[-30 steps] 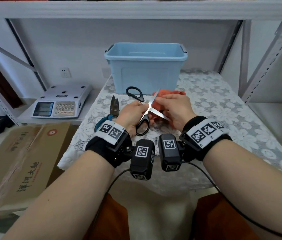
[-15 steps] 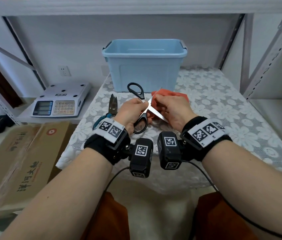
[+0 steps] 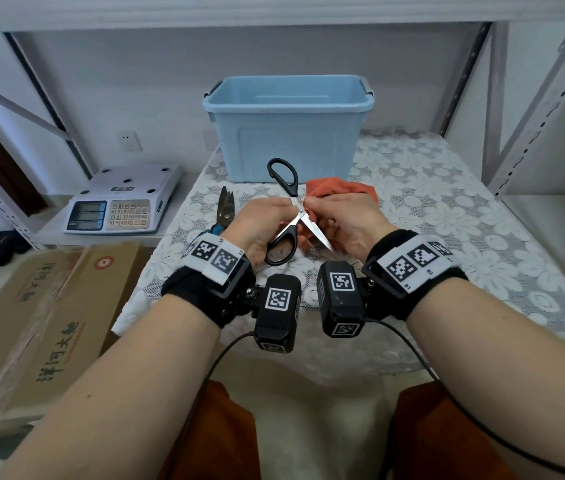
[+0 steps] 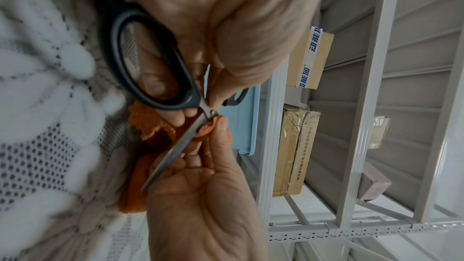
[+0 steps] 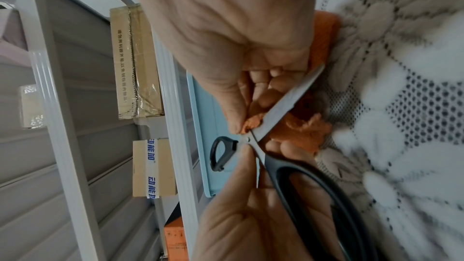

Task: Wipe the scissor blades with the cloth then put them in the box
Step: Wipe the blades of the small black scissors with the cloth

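Observation:
Black-handled scissors (image 3: 286, 216) are spread wide open above the lace-covered table (image 3: 447, 209). My left hand (image 3: 262, 223) pinches them near the pivot (image 4: 213, 112), with one handle loop (image 4: 148, 64) under the palm. My right hand (image 3: 343, 220) holds an orange cloth (image 3: 339, 188) and pinches a fold of it (image 5: 253, 121) round one blade right at the pivot. The other blade (image 5: 288, 102) points down toward me, bare. The light blue box (image 3: 288, 126) stands open behind the hands.
Blue-handled shears (image 3: 225, 206) lie on the table left of my left hand. A digital scale (image 3: 121, 202) sits on a lower shelf at left, cardboard boxes (image 3: 42, 317) below it. Metal shelf posts (image 3: 544, 98) rise at the right.
The scissors have turned more upright, the upper handle loop now nearer the box. My right hand's cloth pinch has slid along the blade to the pivot. The head view has moved closer.

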